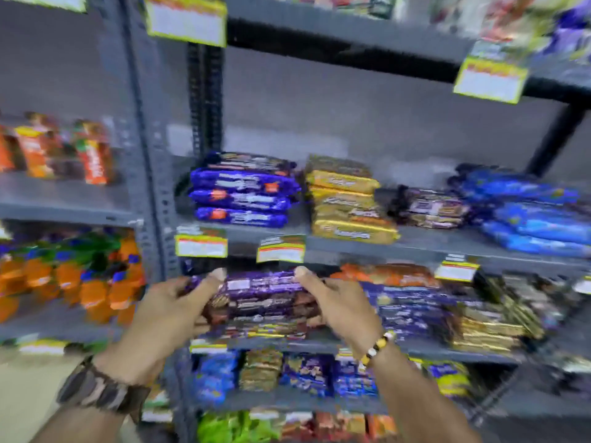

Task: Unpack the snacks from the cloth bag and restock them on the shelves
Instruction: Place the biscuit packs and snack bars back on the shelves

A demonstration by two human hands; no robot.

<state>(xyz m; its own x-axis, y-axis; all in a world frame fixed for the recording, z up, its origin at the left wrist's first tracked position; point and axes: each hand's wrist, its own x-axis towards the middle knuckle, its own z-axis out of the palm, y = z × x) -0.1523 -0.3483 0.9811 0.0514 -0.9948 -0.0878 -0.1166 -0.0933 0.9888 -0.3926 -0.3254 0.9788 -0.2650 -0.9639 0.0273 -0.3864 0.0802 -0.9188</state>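
Observation:
A stack of purple and brown snack packets [262, 298] sits between both my hands in front of the grey shelf [415, 350], at its left end. My left hand [172, 314] grips the stack's left end, thumb on top. My right hand [339, 308] grips its right end, thumb on top too. The stack rests on or just above more packets on that shelf; blur hides which. The cloth bag is out of sight.
The shelf above [415, 244] carries purple packets [243, 193], gold packets [345, 203] and blue packets [531, 212]. Yellow price tags [280, 249] hang from the shelf edges. Orange packets [70, 282] fill the left rack. A grey upright post [150, 174] divides the racks.

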